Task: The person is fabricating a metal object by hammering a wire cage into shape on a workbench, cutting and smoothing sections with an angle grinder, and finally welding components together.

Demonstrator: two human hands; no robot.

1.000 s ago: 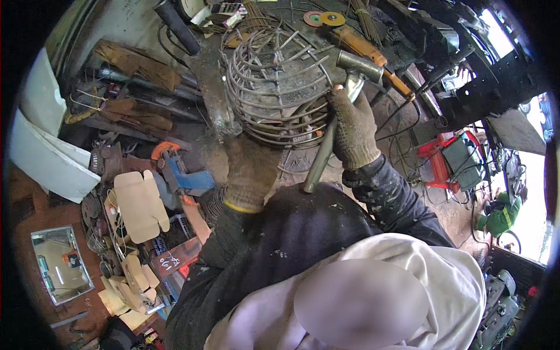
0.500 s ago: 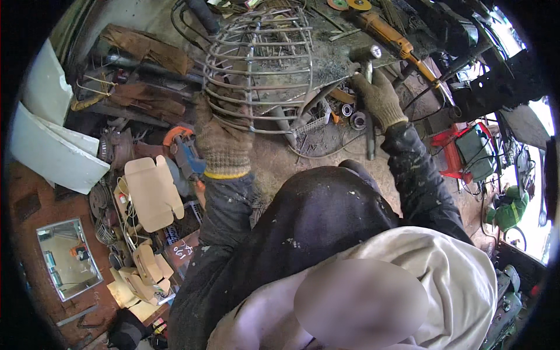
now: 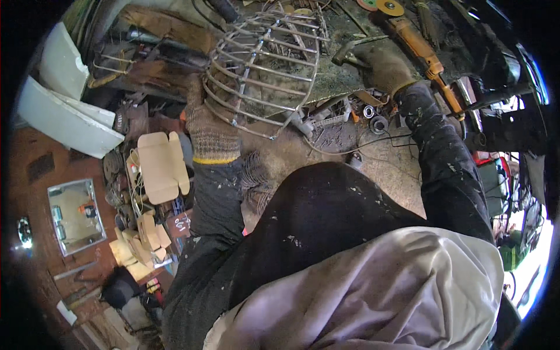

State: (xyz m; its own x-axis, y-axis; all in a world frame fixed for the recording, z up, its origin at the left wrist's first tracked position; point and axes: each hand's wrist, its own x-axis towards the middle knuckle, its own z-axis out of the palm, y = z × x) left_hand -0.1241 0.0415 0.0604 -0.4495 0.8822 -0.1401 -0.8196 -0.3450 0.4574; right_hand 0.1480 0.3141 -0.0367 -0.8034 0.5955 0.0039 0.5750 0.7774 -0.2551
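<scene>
A cage of bent metal rods (image 3: 271, 64) stands tilted on the dark worktop (image 3: 344, 79). My left hand (image 3: 214, 125), in a brown knit glove with a yellow cuff, is closed on its left side; the rods partly cover the fingers. My right hand (image 3: 385, 67), gloved too, is closed round a metal hammer (image 3: 345, 53) above the worktop, right of the cage. The hammer's head points left, toward the cage, and the glove hides most of its handle.
An orange angle grinder (image 3: 423, 55) lies right of my right hand, near grinding discs (image 3: 389, 7). A white plastic basket (image 3: 332, 116) and metal rings (image 3: 378, 123) sit below the worktop's near edge. An opened cardboard box (image 3: 160, 166) and white panels (image 3: 67, 119) are on the left.
My right hand has swung the hammer forward, turning its handle from upright to sideways. The cage has tilted under my left hand, which keeps its hold. The whole view has shifted slightly.
</scene>
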